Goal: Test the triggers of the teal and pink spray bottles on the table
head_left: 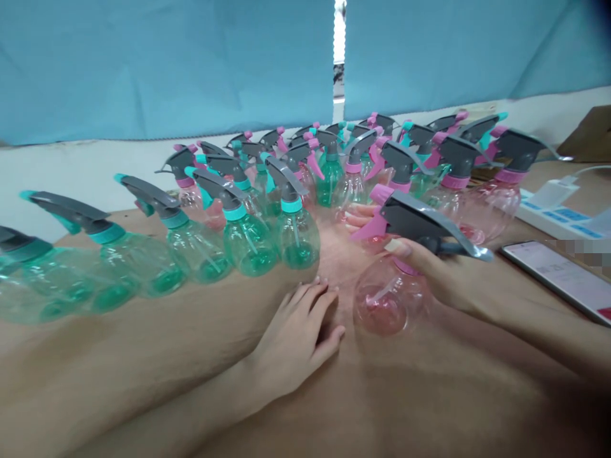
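My left hand [298, 334] lies palm down on the table, fingers stretched out and slightly apart, with nothing in it. To its right is a clear pink spray bottle [386, 305] with a grey and pink trigger head, tilted a little. My right hand [443, 277] is around that bottle's neck from the right, its thumb on the near side and fingertips showing beyond the pink trigger. The palm is partly hidden by the spray head. Beyond my left hand stands a green spray bottle [298, 242] with a turquoise collar.
A row of green spray bottles [195, 251] runs to the left edge. Several pink and green bottles [353, 187] crowd the back. On the right lie a phone [558, 273] and a white power strip [558, 213] with plugs. Blue cloth [167, 70] hangs behind the table [157, 375].
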`<action>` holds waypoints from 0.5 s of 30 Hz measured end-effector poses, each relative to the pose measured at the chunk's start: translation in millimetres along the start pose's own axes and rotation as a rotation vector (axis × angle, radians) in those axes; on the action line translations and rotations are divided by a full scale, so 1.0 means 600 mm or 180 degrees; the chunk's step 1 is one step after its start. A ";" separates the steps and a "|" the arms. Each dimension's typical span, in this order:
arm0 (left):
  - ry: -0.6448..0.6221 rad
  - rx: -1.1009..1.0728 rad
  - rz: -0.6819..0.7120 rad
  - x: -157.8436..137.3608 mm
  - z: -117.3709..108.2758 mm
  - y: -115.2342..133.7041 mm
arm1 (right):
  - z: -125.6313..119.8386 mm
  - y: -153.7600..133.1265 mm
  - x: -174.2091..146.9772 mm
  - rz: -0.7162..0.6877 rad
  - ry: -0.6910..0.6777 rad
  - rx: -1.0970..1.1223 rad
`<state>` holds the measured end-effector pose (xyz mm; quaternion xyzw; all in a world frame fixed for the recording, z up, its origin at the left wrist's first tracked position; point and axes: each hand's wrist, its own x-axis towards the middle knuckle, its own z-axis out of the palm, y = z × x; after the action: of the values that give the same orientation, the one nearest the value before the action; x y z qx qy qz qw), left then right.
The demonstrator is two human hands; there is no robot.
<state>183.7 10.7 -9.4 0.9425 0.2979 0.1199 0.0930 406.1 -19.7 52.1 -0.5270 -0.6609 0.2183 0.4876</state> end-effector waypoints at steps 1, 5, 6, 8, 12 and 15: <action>0.0009 0.0000 0.0004 0.000 0.001 0.000 | 0.002 0.006 -0.003 0.0074 0.0065 -0.0028; 0.0049 0.0022 0.0020 -0.002 0.005 -0.001 | 0.004 0.019 -0.012 0.0096 0.0254 -0.0236; 0.0053 0.0028 0.0030 -0.002 0.006 -0.001 | 0.002 0.018 -0.014 0.0075 0.0262 -0.0355; 0.0063 0.0036 0.0040 -0.002 0.007 -0.001 | -0.003 0.012 -0.021 0.0035 0.0186 -0.0612; 0.0050 0.0085 0.0030 -0.001 0.008 0.000 | -0.016 0.002 -0.044 -0.0001 -0.0069 -0.1064; 0.0059 0.0147 0.0050 0.000 0.009 0.000 | -0.025 0.006 -0.064 0.0052 -0.0006 -0.1442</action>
<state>185.1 10.2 -14.3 0.9455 0.2940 0.1225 0.0675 419.7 -56.9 40.0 -0.6282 -0.6893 0.0687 0.3543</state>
